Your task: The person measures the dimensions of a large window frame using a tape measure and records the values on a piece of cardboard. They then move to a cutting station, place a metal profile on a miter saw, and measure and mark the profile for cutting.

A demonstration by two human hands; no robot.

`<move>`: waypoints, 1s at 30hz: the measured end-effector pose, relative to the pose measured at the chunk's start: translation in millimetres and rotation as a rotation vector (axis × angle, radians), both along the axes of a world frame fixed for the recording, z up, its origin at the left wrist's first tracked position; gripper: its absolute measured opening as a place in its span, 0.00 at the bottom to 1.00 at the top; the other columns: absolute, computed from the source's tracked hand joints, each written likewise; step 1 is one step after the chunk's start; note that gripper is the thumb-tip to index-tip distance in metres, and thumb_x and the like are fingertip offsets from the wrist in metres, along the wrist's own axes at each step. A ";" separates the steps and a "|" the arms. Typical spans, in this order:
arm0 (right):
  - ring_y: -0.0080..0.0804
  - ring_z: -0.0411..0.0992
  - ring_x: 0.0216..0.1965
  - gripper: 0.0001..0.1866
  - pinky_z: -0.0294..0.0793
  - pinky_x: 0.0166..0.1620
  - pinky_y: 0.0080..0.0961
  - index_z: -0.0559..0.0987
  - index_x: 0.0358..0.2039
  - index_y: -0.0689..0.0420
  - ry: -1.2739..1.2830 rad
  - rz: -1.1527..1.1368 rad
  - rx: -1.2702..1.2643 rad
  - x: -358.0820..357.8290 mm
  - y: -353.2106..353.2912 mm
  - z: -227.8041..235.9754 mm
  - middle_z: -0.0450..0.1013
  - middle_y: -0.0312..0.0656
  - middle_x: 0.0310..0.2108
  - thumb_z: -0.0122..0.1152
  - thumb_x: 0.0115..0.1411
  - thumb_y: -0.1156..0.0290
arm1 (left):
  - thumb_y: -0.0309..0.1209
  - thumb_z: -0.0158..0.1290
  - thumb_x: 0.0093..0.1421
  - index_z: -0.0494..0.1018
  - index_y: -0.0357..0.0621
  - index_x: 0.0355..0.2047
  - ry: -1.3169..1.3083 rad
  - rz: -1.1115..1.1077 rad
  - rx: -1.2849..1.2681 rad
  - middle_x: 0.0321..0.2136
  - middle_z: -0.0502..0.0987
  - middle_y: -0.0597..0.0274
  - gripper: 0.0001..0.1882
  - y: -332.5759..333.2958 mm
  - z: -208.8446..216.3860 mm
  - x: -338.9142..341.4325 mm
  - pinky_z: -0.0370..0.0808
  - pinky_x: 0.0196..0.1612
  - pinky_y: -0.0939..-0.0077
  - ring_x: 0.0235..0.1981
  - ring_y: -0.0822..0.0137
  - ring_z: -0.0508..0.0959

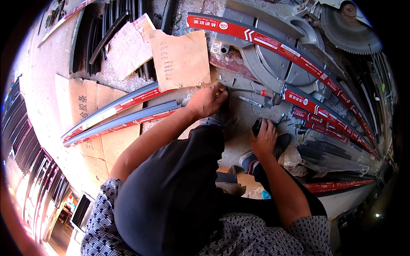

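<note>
My left hand [208, 100] is closed low over the floor, its fingers curled in beside my shoe. What its fingers hold, if anything, is hidden. Close to its fingertips lies the thin shaft of a screwdriver [263, 92] with a red handle. A white marker pen [250, 101] rests just below that. Farther right, my right hand [265, 137] is wrapped around a small black rounded object [256, 126], whose kind I cannot make out. It is above my dark shoe [249, 162].
A mitre saw with a round toothed blade [348, 32] stands at the far right. Grey strips with red film [294, 53] lie across its base and along the right. More wrapped strips [124, 102] rest on cardboard [96, 149] at left. A torn cardboard piece [181, 59] lies ahead.
</note>
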State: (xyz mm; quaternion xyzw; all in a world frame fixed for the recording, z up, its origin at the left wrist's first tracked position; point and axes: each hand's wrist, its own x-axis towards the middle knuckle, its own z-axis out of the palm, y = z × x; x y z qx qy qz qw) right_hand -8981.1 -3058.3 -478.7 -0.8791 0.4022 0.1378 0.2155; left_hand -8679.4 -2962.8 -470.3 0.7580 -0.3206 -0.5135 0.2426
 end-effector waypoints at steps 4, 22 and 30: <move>0.59 0.64 0.62 0.40 0.65 0.64 0.51 0.65 0.64 0.63 -0.012 0.046 0.048 -5.0 -6.3 -7.0 0.65 0.58 0.60 0.72 0.57 0.58 | 0.42 0.52 0.73 0.73 0.37 0.52 0.057 0.081 -0.071 0.37 0.83 0.49 0.19 -7.4 -0.6 6.7 0.80 0.44 0.63 0.37 0.56 0.84; 0.55 0.73 0.54 0.32 0.73 0.58 0.42 0.73 0.59 0.62 -0.207 -0.163 0.574 15.5 -21.4 61.5 0.73 0.57 0.50 0.70 0.56 0.63 | 0.45 0.65 0.66 0.74 0.53 0.38 0.842 1.164 -0.509 0.27 0.75 0.74 0.14 -83.2 -9.3 113.2 0.69 0.27 0.81 0.23 0.77 0.71; 0.55 0.76 0.52 0.32 0.74 0.57 0.42 0.73 0.60 0.61 -0.238 -0.127 0.650 59.5 -37.0 94.5 0.75 0.57 0.51 0.67 0.56 0.63 | 0.42 0.64 0.67 0.74 0.52 0.30 0.749 1.174 -0.506 0.24 0.74 0.72 0.13 -82.8 -13.0 118.3 0.68 0.26 0.83 0.22 0.78 0.68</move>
